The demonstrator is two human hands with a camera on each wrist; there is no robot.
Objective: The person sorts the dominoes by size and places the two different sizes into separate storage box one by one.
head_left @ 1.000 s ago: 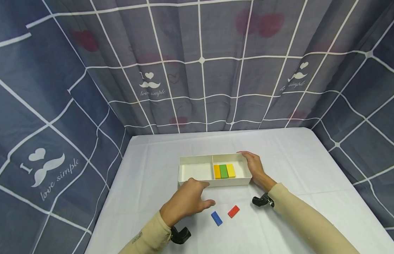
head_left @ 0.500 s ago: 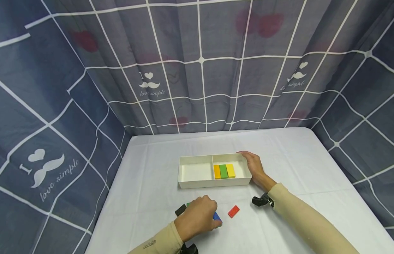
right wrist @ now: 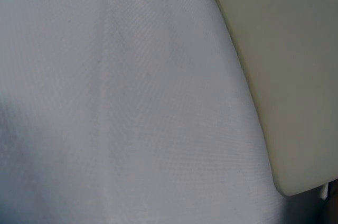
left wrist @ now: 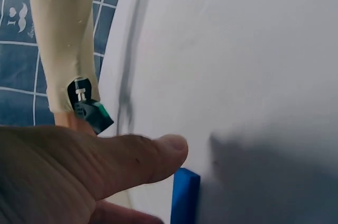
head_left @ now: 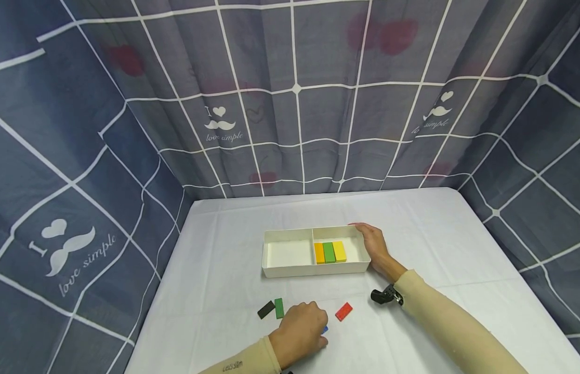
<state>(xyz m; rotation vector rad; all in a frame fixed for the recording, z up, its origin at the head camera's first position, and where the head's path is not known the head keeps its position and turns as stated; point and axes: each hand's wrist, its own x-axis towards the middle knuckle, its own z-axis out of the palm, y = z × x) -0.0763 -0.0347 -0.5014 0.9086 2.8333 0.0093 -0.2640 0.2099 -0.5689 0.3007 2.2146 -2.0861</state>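
Observation:
In the head view, my left hand (head_left: 301,332) is bent over a small blue block (head_left: 325,329), hiding most of it. The left wrist view has the thumb tip right by one end of this blue block (left wrist: 185,197); whether the fingers pinch it is hidden. My right hand (head_left: 376,249) grips the right end of a white two-compartment box (head_left: 294,271). An orange block (head_left: 320,253), a green block (head_left: 329,253) and a yellow block (head_left: 339,251) stand side by side in its right compartment. The right wrist view shows the box wall (right wrist: 285,86).
Left of my left hand lie a black block (head_left: 266,310) and a dark green block (head_left: 279,308). A red block (head_left: 343,311) lies to its right. White cloth (head_left: 215,291) covers the table, and a grey-blue checked curtain (head_left: 271,119) surrounds its back and sides.
My left hand has moved from the box's front edge toward me and over the blue block, uncovering the black and dark green blocks. My right hand and the box have stayed still.

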